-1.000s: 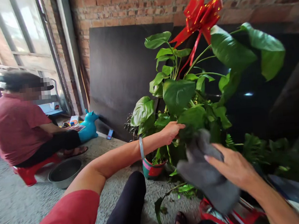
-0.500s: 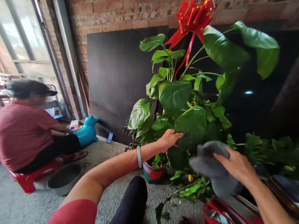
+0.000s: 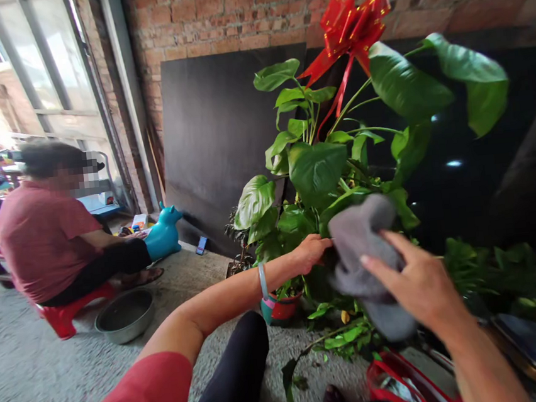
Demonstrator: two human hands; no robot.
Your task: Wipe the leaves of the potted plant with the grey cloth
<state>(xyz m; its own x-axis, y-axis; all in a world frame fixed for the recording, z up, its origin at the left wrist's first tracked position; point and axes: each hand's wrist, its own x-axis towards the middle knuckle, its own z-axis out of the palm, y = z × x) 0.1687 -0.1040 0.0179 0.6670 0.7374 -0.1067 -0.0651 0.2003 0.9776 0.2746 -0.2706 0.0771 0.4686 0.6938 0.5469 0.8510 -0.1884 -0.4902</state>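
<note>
A big potted plant with broad green leaves and a red ribbon bow stands in front of me against a dark board. My left hand reaches into the foliage and holds a leaf low in the plant. My right hand presses a grey cloth onto that leaf, right beside my left fingers. The plant's red and green pot shows below my left wrist, which wears a pale bangle.
A person in a red shirt sits on a red stool at left, with a metal basin beside them. A blue toy animal and a phone lie near the board. Red bag by my feet.
My right hand has lifted the grey cloth from low beside the plant up onto the leaf my left hand holds. My left hand has barely moved.
</note>
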